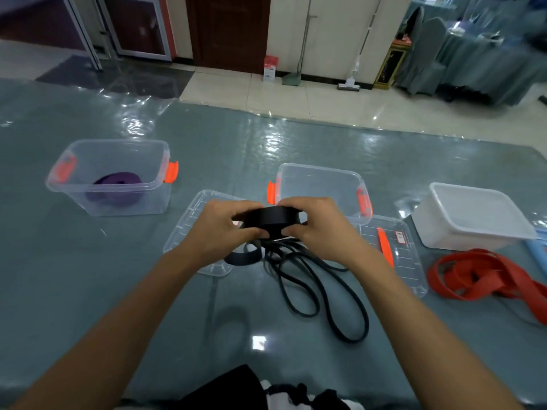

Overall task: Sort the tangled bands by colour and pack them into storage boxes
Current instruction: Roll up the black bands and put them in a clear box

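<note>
Clear plastic box [88, 184] holds a coiled purple band [118, 187]. My left hand [225, 229] and right hand [319, 229] both grip a flat black band [272, 218], rolled, above thin black loops [310, 285]. Red bands [479, 279] lie tangled beside a white tub [473, 232].

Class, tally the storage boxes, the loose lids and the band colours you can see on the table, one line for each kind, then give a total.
Clear boxes with orange clips: 2, the left box and the middle box
White box: 1
Loose clear lids: 2, the left lid and the right lid
Band colours: 3, purple, black, red
Total: 8
</note>
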